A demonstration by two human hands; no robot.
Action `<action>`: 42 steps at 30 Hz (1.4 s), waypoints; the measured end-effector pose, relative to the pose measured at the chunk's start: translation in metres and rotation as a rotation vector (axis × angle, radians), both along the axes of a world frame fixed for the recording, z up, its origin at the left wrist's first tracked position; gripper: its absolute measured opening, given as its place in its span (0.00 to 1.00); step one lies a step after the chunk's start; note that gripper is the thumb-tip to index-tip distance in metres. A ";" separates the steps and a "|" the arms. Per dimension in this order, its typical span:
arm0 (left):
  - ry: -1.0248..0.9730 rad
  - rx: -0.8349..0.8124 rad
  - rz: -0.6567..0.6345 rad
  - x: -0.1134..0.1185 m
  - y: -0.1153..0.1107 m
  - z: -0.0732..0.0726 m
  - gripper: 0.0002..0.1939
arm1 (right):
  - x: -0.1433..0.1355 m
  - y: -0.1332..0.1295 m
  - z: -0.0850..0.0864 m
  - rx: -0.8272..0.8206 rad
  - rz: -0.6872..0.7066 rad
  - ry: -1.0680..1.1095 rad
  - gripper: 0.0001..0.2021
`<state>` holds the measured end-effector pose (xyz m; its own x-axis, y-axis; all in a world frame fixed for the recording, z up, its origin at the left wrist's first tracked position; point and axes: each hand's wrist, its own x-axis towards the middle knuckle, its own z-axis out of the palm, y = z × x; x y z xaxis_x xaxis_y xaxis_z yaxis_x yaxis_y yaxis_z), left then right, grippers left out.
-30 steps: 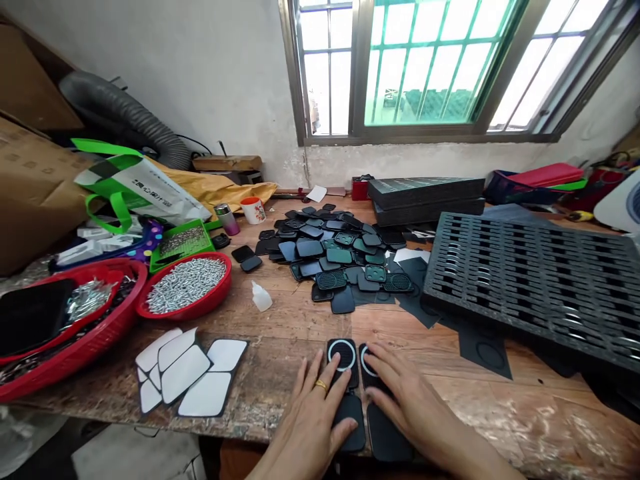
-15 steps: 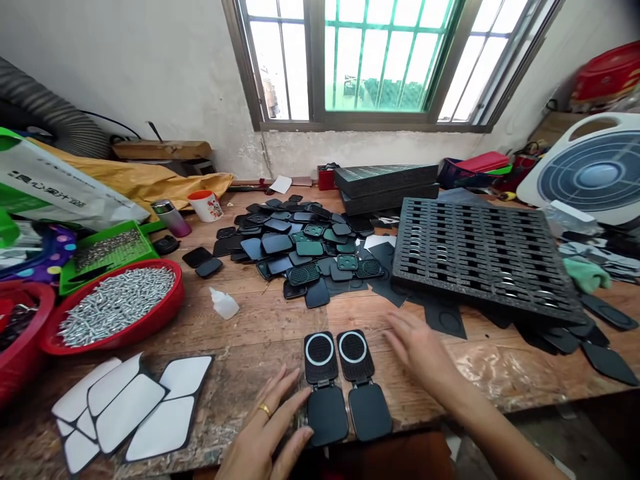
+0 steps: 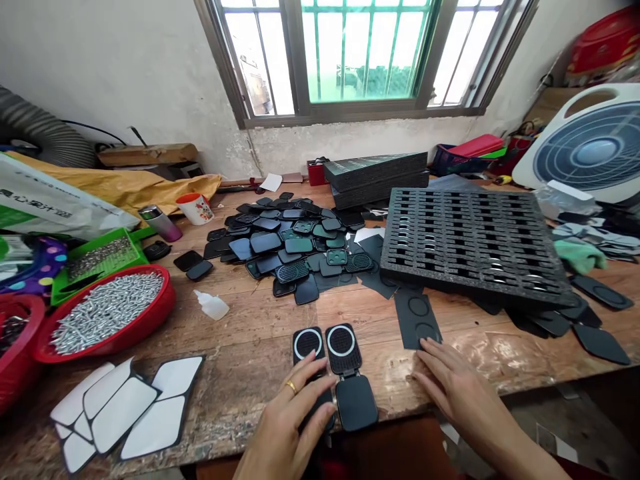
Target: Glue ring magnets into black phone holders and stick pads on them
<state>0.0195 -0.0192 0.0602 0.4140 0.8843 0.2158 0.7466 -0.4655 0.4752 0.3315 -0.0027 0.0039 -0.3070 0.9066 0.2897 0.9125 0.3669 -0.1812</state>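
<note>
Two hinged black devices lie unfolded side by side near the table's front edge, each with a pale ring on its upper plate. My left hand [image 3: 295,407], a gold ring on one finger, rests with fingers spread over the left device [image 3: 306,341] and covers much of it. The right device [image 3: 357,401] lies uncovered beside it. My right hand [image 3: 450,380] has its fingers apart, fingertips at the lower edge of a dark sheet [image 3: 411,313] with two ring outlines.
Black plates [image 3: 285,241] are heaped mid-table. A slotted foam tray [image 3: 465,243] sits at right, near a fan [image 3: 595,150]. At left are a red bowl of screws [image 3: 167,293], white-faced sheets [image 3: 155,427] and a small white bottle [image 3: 212,305].
My left hand has moved onto the left device. My right hand has moved right to the dark sheet, which now lies closer to the front edge. The camera view has shifted slightly.
</note>
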 end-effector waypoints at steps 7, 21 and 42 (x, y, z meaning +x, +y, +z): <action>-0.144 -0.215 -0.007 0.022 0.007 0.007 0.14 | 0.020 0.012 -0.008 0.057 -0.103 0.141 0.27; -0.492 -0.513 -0.010 0.077 0.017 0.016 0.11 | 0.012 0.067 0.004 -0.294 -0.399 0.237 0.27; -1.028 -0.789 0.224 0.061 0.011 0.011 0.21 | -0.015 0.061 0.039 -0.525 -0.172 1.089 0.14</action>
<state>0.0800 -0.0081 0.0709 0.2005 0.9444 -0.2606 -0.0926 0.2831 0.9546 0.3164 0.0586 0.0430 0.0033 0.9957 -0.0930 0.2206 -0.0914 -0.9711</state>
